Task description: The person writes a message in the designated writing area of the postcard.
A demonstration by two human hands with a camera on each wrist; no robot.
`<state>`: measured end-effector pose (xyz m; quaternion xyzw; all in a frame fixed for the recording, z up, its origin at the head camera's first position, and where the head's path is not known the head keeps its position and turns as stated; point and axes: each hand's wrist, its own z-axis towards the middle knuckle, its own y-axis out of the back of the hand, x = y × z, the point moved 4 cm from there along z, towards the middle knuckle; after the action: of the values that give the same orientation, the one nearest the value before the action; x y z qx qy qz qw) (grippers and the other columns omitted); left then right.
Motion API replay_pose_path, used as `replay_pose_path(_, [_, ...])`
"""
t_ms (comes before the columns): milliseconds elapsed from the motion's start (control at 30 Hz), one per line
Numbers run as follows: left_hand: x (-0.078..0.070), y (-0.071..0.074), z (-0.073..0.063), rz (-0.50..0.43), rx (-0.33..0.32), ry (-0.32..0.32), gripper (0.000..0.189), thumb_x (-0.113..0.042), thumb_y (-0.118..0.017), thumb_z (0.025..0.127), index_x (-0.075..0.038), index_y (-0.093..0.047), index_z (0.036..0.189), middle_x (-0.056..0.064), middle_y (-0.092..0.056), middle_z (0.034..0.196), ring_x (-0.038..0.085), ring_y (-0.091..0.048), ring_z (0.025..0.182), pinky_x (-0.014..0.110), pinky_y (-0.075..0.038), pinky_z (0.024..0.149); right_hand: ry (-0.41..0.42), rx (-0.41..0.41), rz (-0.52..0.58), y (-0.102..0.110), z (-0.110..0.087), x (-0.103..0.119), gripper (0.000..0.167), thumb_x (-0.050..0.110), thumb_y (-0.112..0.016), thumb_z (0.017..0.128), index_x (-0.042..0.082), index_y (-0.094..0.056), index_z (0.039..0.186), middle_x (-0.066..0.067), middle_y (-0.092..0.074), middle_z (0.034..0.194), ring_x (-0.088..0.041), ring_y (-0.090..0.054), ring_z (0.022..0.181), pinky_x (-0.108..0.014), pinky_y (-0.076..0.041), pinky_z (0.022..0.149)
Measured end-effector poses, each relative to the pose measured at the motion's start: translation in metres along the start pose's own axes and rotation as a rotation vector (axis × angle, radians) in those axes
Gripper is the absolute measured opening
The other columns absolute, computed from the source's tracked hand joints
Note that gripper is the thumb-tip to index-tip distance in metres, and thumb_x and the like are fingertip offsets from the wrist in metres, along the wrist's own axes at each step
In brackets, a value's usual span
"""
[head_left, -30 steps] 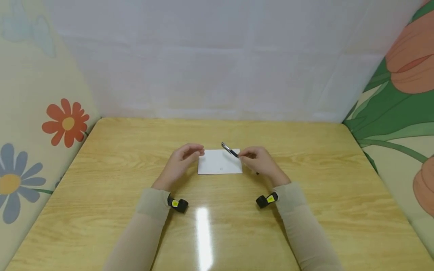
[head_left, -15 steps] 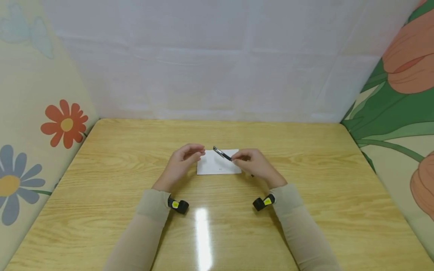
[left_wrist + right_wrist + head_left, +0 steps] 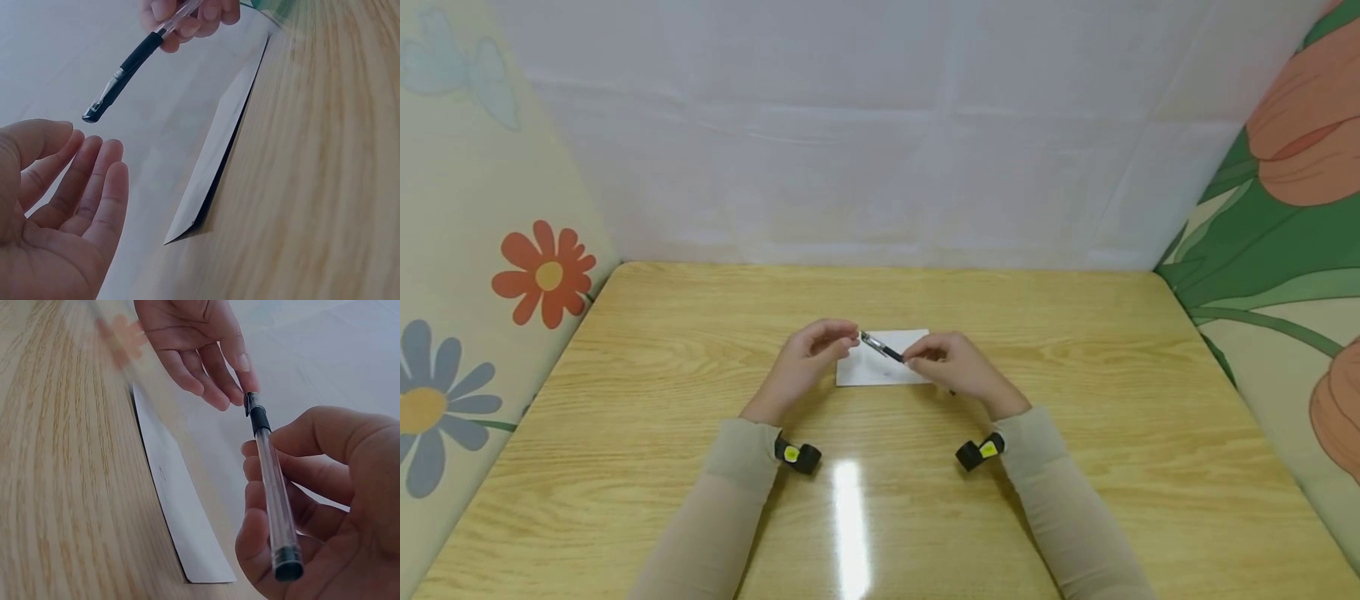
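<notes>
My right hand (image 3: 961, 368) pinches a black-and-clear capped pen (image 3: 883, 347) between thumb and fingers, in the air over a small white sheet (image 3: 859, 373). The pen slants, its capped end towards my left hand (image 3: 805, 360). In the left wrist view that cap (image 3: 100, 106) points at the left hand's fingertips, very close to them. The left fingers are relaxed and a little bent, with nothing held. The right wrist view shows the clear barrel (image 3: 278, 494) lying across the right hand's fingers. A small written mark (image 3: 164, 481) shows on the sheet.
The sheet lies on a wood-grain table (image 3: 880, 292). A white cloth (image 3: 850, 167) hangs behind it, and flower-patterned panels stand at the left (image 3: 445, 208) and right (image 3: 1300, 275). A black wrist camera is strapped on each arm.
My right hand has moved left with the pen, bringing its capped end close to the left fingertips. My left hand has shifted only slightly to the right.
</notes>
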<state>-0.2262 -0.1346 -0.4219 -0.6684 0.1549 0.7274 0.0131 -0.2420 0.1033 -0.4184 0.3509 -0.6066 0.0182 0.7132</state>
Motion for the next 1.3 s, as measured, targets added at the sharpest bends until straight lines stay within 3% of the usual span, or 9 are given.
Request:
replay_pose_path(267, [0.0008,-0.0032,0.0005,-0.004,0.014,0.004,0.034,-0.016,-0.062,0.103,0.001,-0.062,0.132,0.017,-0.066,0.127,0.032,-0.064,0.114,0.03,-0.053,0.097,-0.04,0.025,0.008,-0.0045,-0.0013,0.0031,0.017,0.013,-0.066,0.098,0.005,-0.076,0.109,-0.006,-0.07,0.095,-0.018,-0.059,0.076,-0.029,-0.05,0.053])
replay_pose_path(533, [0.0002,-0.0049,0.0011,-0.008,0.017,0.005,0.032,-0.014,-0.06,0.104,0.004,-0.062,0.13,0.018,-0.067,0.124,0.019,-0.067,0.106,0.03,-0.054,0.096,-0.035,0.028,0.028,-0.007,-0.0003,0.0044,0.017,0.009,-0.066,0.096,0.003,-0.076,0.108,-0.007,-0.07,0.09,-0.015,-0.055,0.066,-0.025,-0.045,0.047])
replay_pose_path(867, [0.002,-0.0045,0.0017,-0.043,0.002,0.018,0.03,-0.013,-0.061,0.103,0.006,-0.064,0.126,0.017,-0.067,0.119,0.015,-0.067,0.1,0.028,-0.056,0.092,-0.012,0.02,0.035,-0.0077,0.0017,0.0015,0.016,0.009,-0.067,0.095,0.002,-0.076,0.106,-0.008,-0.071,0.091,-0.017,-0.059,0.075,-0.027,-0.051,0.058])
replay_pose_path(1300, [0.002,-0.0021,-0.0003,-0.133,-0.035,0.089,0.034,-0.014,-0.064,0.101,0.008,-0.063,0.126,0.017,-0.066,0.119,0.013,-0.069,0.098,0.029,-0.057,0.092,0.001,0.015,0.047,-0.0045,-0.0005,0.0034,0.017,0.013,-0.065,0.099,0.003,-0.076,0.109,-0.006,-0.07,0.095,-0.019,-0.059,0.08,-0.03,-0.051,0.068])
